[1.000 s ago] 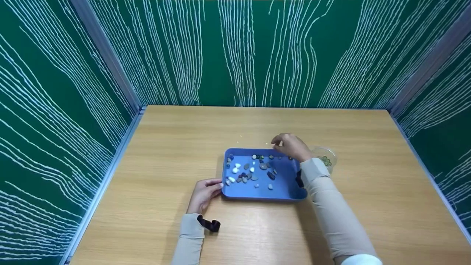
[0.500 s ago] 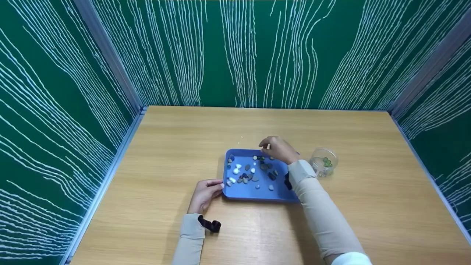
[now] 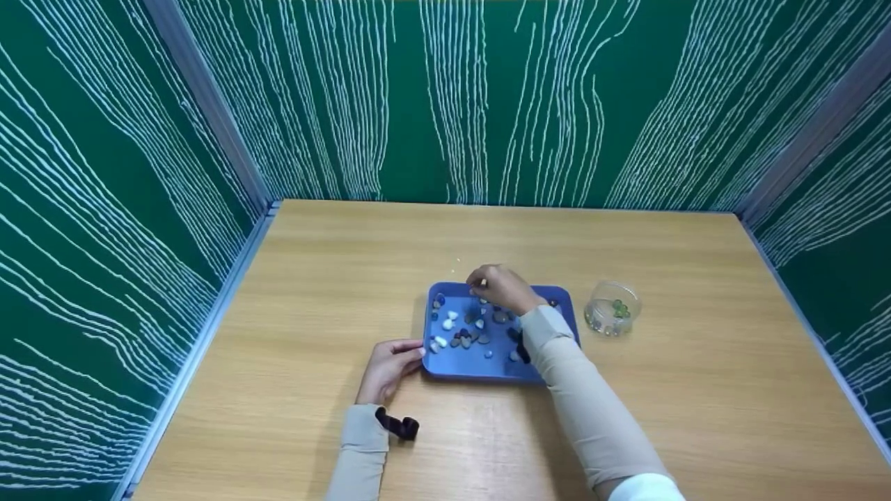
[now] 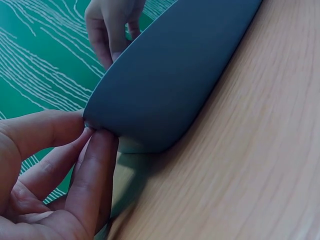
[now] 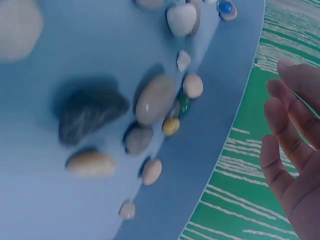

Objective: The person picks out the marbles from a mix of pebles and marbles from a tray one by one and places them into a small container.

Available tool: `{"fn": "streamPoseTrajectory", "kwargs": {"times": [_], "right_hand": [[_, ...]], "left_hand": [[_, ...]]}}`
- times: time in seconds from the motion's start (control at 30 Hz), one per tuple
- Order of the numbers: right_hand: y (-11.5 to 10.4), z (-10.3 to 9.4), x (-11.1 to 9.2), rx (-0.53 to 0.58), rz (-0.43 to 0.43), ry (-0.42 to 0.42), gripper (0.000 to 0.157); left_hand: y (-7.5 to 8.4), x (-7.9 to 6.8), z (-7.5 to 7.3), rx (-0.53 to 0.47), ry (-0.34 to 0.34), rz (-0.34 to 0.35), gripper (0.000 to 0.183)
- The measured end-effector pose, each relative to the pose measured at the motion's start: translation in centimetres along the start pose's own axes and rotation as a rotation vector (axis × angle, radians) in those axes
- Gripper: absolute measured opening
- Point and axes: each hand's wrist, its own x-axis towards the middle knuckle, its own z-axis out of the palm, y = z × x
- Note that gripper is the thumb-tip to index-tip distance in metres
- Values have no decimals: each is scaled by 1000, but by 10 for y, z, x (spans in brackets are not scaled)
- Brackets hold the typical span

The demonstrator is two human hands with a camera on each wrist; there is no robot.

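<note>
My left hand (image 3: 386, 369) holds the left edge of a blue tray (image 3: 459, 365). In the left wrist view its fingers (image 4: 97, 170) pinch the corner at the rim. Loose stones lie inside the tray: white pebbles (image 3: 448, 324), a dark jagged stone (image 5: 92, 112), a smooth grey-brown pebble (image 5: 156, 99) and a small dark green stone (image 5: 184, 104). Over the tray's back edge hovers my right hand (image 3: 508, 287), its fingers loosely bent. The right wrist view shows nothing between those fingers (image 5: 282, 112).
Right of the tray stands a clear round container (image 3: 600, 299) with green glass pieces (image 3: 620, 309) in it. Tiny pale bits (image 3: 454, 271) lie on the wooden table (image 3: 334, 278) behind the tray. Green walls with white lines (image 3: 404, 104) enclose the table.
My right hand has moved left along the tray's back edge, away from the clear container, which is now fully in view. The left hand stays at the tray.
</note>
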Motion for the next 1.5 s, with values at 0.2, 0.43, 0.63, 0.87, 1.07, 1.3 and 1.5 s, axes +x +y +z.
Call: {"fn": "streamPoseTrajectory", "kwargs": {"times": [0.2,0.43,0.63,0.87,1.07,1.3,1.5], "right_hand": [[-9,13,7,-29,-13,-22,23],[-16,25,12,-72,-69,-17,25],[-22,32,13,-116,-78,-39,26],[-25,35,17,-137,-101,-81,27],[-25,37,20,-166,-194,-55,25],[-24,42,22,-163,-185,-70,26],[-22,47,25,-188,-198,-56,26]], "left_hand": [[1,-1,0,3,9,-6,34],[1,-1,-1,-2,0,1,34],[0,-5,-2,3,-6,8,35],[1,-5,0,9,-3,0,34],[2,-3,1,-3,4,6,34],[2,-3,1,-10,-9,14,34],[0,-2,-1,-6,-22,22,36]]}}
